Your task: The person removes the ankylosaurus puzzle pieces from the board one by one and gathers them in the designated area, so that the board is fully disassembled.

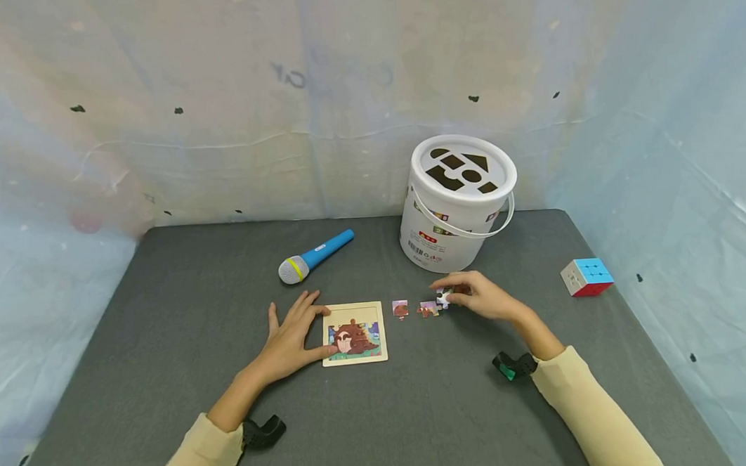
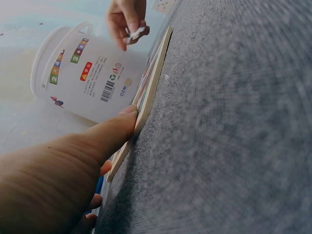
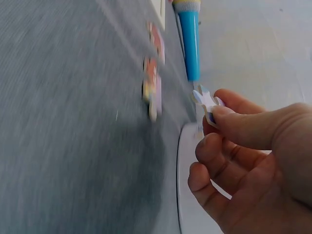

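Observation:
In the head view a wooden puzzle board (image 1: 351,306) lies flat, partly filled with pieces that form a brown animal picture. My left hand (image 1: 288,339) rests along its left side with fingers spread, the thumb pressing its lower left and the index finger touching near the upper left corner. Between thumb and fingertips my right hand (image 1: 480,296) pinches a small puzzle piece (image 3: 207,103), held above the table in the right wrist view. Two loose puzzle pieces, one pink and brown (image 1: 400,308) and another beside it (image 1: 427,309), lie between the board and my right hand.
Behind my right hand stands a white bucket (image 1: 439,240) with shape cutouts in its lid and a handle. A blue toy microphone (image 1: 317,255) lies beyond the board. Off to the right sits a puzzle cube (image 1: 587,278). Plastic sheeting (image 1: 230,170) borders the grey table (image 1: 421,420).

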`<control>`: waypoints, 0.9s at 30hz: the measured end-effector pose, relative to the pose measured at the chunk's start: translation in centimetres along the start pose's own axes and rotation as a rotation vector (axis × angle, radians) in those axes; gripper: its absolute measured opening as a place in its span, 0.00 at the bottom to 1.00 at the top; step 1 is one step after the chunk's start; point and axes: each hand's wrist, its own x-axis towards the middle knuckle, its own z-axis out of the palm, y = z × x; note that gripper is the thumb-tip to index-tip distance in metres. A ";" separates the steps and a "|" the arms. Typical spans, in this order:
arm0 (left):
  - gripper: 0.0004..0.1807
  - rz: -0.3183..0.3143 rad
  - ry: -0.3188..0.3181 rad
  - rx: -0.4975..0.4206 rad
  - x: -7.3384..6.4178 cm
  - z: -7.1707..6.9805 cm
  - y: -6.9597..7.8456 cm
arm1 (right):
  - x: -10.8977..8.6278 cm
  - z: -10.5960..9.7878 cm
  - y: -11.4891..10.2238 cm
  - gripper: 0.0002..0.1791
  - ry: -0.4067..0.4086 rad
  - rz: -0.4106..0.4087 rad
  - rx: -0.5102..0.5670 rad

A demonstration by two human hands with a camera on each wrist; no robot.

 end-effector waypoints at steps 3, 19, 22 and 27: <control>0.37 -0.002 -0.003 -0.005 0.0 0.0 0.0 | -1.0 -0.7 0.6 0.16 0.009 0.030 -0.022; 0.38 -0.005 -0.004 -0.002 0.0 0.1 -0.1 | -2.7 -1.3 2.4 0.16 0.010 0.056 -0.019; 0.38 -0.006 -0.006 -0.001 0.1 0.1 -0.1 | -2.7 -1.1 2.4 0.16 0.010 0.060 -0.021; 0.38 -0.008 -0.006 0.000 0.1 0.1 -0.1 | -2.6 -0.9 2.4 0.15 0.005 0.059 -0.033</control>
